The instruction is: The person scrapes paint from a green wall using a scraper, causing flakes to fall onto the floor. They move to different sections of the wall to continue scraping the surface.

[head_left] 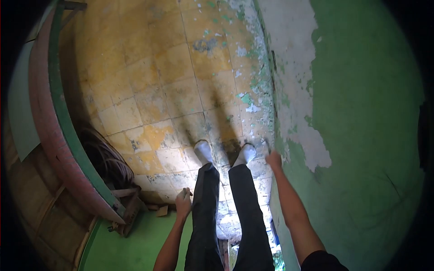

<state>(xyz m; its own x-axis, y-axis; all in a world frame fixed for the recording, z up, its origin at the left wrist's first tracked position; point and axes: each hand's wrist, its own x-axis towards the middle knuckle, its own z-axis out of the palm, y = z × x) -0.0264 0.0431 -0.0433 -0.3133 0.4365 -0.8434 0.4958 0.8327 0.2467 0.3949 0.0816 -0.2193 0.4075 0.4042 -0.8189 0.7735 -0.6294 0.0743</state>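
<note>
My left hand [183, 202] hangs beside my left trouser leg [205, 212], its fingers curled closed. A small dark bit shows at its edge, too small to name. Close to the foot of the right wall, my right hand [273, 159] is closed as well. Something thin and blurred seems to stick out ahead of it, but I cannot make out what it is. Around that hand, the wall's peeling paint [312, 149] shows a pale layer under the green. My feet in light socks [246, 153] stand on the worn yellow tiled floor [153, 81].
A green wall [361, 113] runs along my right. Paint flakes [252, 108] lie along its base. To the left stands a long red and green board or table [49, 117], with a coiled dark bundle [106, 158] and a wooden piece [129, 210] by it.
</note>
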